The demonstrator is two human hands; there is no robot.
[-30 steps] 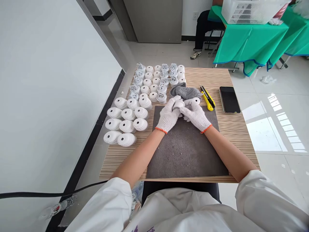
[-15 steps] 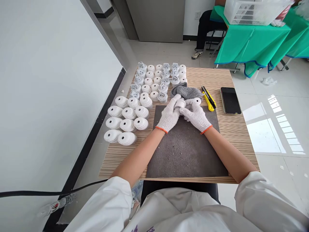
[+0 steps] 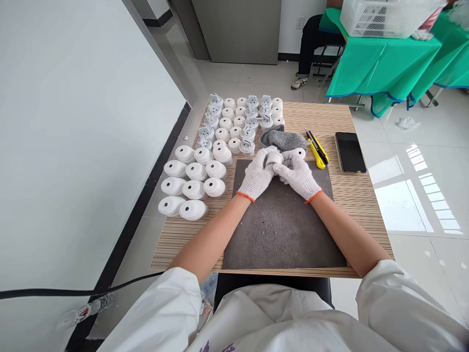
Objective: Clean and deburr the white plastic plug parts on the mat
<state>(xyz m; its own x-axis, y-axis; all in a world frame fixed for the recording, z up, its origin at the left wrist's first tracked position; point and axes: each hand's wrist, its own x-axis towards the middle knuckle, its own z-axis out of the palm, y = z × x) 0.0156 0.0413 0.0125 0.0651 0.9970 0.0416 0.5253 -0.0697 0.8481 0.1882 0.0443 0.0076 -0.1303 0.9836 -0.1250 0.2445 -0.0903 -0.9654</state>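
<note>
Both hands wear white knit gloves with orange cuffs and meet over the far part of a dark grey mat (image 3: pixel 278 230). My left hand (image 3: pixel 255 175) is closed around a white round piece (image 3: pixel 274 158) with a smooth rim. From the other side, the fingers of my right hand (image 3: pixel 298 175) are bent against the same piece; its underside is hidden by the gloves. A white piece with a dark hole (image 3: pixel 301 152) shows just beyond my right fingers. A crumpled grey cloth (image 3: pixel 287 141) lies behind the hands. To its right is a yellow and black utility knife (image 3: pixel 318 150).
Rows of white rounded pieces with dark centre holes (image 3: pixel 194 189) fill the table's left side. Farther back, several carry clear-looking fittings (image 3: pixel 246 146). A black phone (image 3: pixel 350 152) lies near the right edge. Beyond, a person sits by a green-covered table (image 3: pixel 381 68) holding a white basket (image 3: pixel 388 19).
Both hands stay at nearly the same spot with the white round piece between them; the left fingers have shifted very slightly. The things on the table have not moved.
</note>
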